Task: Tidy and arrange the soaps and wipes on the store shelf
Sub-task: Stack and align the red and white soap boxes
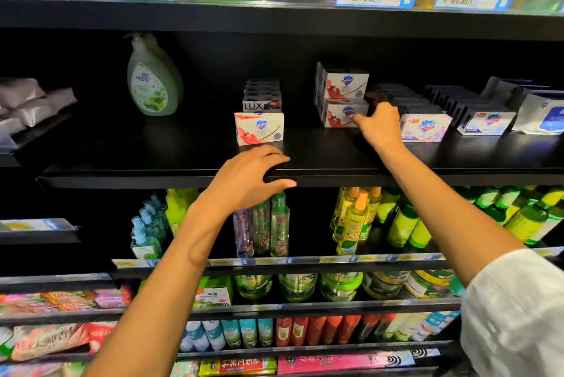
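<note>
Touching two stacked red soap boxes [343,100], right hand [380,126], seemingly.

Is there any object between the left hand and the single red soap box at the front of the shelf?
Nothing visible. The left hand hovers at the shelf edge with fingers spread, and only bare shelf lies between it and the red soap box. The LUX box stands behind that box, not in the path.
</note>
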Action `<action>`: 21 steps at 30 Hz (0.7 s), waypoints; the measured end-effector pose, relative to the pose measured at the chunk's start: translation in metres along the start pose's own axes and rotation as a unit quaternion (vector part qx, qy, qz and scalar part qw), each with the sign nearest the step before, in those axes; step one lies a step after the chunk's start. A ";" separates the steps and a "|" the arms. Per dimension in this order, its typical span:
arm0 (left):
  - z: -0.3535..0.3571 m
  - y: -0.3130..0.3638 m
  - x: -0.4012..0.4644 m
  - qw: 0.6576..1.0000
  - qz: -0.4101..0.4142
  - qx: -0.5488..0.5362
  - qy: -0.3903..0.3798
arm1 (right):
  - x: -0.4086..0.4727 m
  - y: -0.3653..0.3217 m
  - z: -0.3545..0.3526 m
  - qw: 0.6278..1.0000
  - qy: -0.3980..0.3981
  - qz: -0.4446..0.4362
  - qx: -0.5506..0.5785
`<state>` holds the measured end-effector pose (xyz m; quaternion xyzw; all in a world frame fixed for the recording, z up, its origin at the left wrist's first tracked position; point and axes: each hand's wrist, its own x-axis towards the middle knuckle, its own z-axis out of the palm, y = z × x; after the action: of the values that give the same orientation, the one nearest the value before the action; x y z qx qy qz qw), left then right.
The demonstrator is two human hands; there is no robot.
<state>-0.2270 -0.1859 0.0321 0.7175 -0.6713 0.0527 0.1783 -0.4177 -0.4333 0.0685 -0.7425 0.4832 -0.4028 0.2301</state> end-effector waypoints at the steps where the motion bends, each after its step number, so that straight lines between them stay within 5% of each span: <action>1: 0.000 0.000 0.000 1.000 0.000 0.007 -0.002 | 0.005 0.000 0.002 1.000 -0.011 0.018 0.011; 6: 0.000 -0.002 -0.001 1.000 -0.009 -0.001 0.013 | 0.030 0.020 0.016 0.986 -0.052 0.090 0.133; 17: -0.003 0.003 -0.001 0.999 -0.030 -0.012 0.006 | 0.012 0.015 0.007 0.990 -0.036 0.085 0.104; 21: -0.004 0.004 -0.001 0.999 -0.026 -0.025 -0.001 | 0.001 0.013 0.000 0.979 -0.047 0.083 0.180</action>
<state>-0.2303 -0.1841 0.0362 0.7301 -0.6538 0.0303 0.1965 -0.4244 -0.4394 0.0597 -0.6645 0.4514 -0.4269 0.4153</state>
